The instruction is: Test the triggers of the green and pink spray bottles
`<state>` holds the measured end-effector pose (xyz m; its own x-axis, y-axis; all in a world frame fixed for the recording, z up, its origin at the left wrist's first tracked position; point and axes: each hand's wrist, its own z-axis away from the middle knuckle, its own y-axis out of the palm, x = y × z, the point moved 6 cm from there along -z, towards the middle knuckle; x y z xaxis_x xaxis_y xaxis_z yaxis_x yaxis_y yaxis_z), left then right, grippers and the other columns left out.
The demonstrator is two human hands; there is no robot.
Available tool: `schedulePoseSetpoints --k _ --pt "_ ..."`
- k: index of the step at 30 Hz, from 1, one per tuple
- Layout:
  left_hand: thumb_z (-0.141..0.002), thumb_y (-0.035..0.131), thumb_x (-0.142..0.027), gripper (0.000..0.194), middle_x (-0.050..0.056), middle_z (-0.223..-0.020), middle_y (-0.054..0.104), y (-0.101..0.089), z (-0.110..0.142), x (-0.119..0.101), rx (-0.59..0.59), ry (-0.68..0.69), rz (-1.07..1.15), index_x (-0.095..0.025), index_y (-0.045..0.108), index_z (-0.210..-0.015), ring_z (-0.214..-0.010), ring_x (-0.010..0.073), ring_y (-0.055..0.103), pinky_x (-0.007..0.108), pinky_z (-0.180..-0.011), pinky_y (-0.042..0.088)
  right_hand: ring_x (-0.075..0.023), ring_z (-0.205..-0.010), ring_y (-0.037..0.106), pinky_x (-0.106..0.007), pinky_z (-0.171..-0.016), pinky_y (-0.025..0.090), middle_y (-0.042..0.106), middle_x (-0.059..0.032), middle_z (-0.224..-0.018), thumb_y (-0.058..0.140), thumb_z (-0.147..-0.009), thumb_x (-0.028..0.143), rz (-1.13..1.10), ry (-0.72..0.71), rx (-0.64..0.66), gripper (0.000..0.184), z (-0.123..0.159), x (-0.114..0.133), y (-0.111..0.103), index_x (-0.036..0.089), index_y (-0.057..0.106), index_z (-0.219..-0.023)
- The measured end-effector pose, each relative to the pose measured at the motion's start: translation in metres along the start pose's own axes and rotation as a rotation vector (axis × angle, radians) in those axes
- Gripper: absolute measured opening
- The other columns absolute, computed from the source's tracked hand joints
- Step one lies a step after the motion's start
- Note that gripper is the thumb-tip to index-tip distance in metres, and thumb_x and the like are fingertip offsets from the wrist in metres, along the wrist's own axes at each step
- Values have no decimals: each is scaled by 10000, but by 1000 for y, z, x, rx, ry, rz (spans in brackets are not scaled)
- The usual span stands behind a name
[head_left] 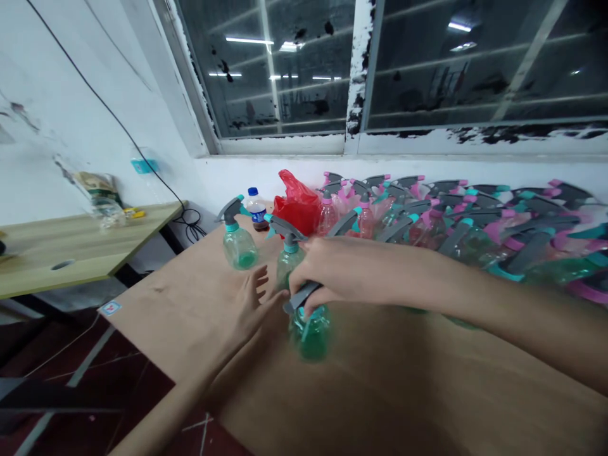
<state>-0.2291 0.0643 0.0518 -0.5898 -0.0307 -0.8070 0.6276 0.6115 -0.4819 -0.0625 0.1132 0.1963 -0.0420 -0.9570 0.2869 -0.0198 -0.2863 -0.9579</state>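
Note:
My right hand (316, 278) is wrapped round the grey trigger head of a green spray bottle (311, 335), whose clear body is slightly blurred above the brown tabletop (190, 323). To its left, my left hand (254, 304) is open with fingers apart, touching nothing I can make out. Just behind the hands stands another green spray bottle (288, 259), partly covered by my right hand. Further left, a third green spray bottle (240, 244) stands upright.
Many pink and green spray bottles (430, 228) crowd the table's back right. A red plastic bag (299, 209) and a blue-capped drink bottle (256, 209) sit behind the hands. A lighter wooden desk (95, 247) stands at left, below a hanging black cable (102, 104). Windows (285, 69) are behind.

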Motion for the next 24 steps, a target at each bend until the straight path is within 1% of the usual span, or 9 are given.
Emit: schedulePoseSetpoints --k 2,4,7,10,12,16,18,21,24 --pt "-615 705 -489 762 146 -1172 502 13 -14 3 37 15 -4 -187 371 -1230 -1052 320 552 460 -773 524 -162 -725 574 -281 -608 370 640 -22 -771 623 -796 297 12 9 -5 108 14 -4 4 220 691 -828" --pt "-581 736 -472 833 147 -1180 502 23 -27 0 74 52 -8 -190 329 -1251 -1060 319 549 466 -792 516 -164 -757 586 -284 -641 382 648 -20 -782 588 -827 276 29 1 0 113 26 -6 7 227 683 -866" --pt "-591 745 -436 804 123 -1137 535 35 -40 -7 115 100 -15 -197 318 -1229 -1046 305 558 479 -837 490 -190 -851 586 -292 -678 389 655 -34 -841 594 -830 282 69 15 -46 155 37 -8 7 229 656 -961" --pt "-634 709 -436 716 120 -1107 545 42 -49 -10 135 129 -19 -176 333 -1185 -1035 301 561 490 -850 476 -220 -875 579 -299 -660 389 648 -68 -886 620 -805 353 124 64 -123 265 42 -11 3 190 606 -1014" --pt "-656 685 -429 649 113 -1113 540 44 -55 -10 163 152 -22 -172 370 -1161 -1055 300 547 493 -869 465 -219 -838 582 -291 -630 384 642 -70 -860 614 -804 380 127 93 -151 284 43 -14 2 175 580 -997" --pt "-642 696 -399 589 112 -1142 507 42 -71 -9 244 190 -35 -163 474 -1133 -1077 315 523 498 -913 434 -189 -789 582 -274 -621 383 636 -36 -796 588 -830 365 99 78 -149 193 40 -19 6 178 571 -873" --pt "-644 698 -401 644 123 -1156 501 41 -79 -9 305 196 -21 -155 455 -1188 -1055 313 537 485 -889 455 -176 -795 583 -279 -659 393 641 -26 -823 587 -831 379 74 32 -170 204 38 -19 7 177 572 -853" --pt "-662 699 -377 725 113 -1206 507 42 -87 -9 417 215 26 -185 363 -1275 -1091 287 530 450 -910 456 -163 -797 584 -286 -699 395 643 -19 -834 573 -842 382 48 -24 -190 206 37 -19 9 177 577 -857" --pt "-681 696 -348 664 100 -1277 481 42 -91 -10 517 231 56 -209 389 -1253 -1165 276 487 437 -972 412 -165 -790 584 -294 -696 392 639 -20 -800 556 -856 366 62 -41 -171 193 36 -16 11 176 584 -849"
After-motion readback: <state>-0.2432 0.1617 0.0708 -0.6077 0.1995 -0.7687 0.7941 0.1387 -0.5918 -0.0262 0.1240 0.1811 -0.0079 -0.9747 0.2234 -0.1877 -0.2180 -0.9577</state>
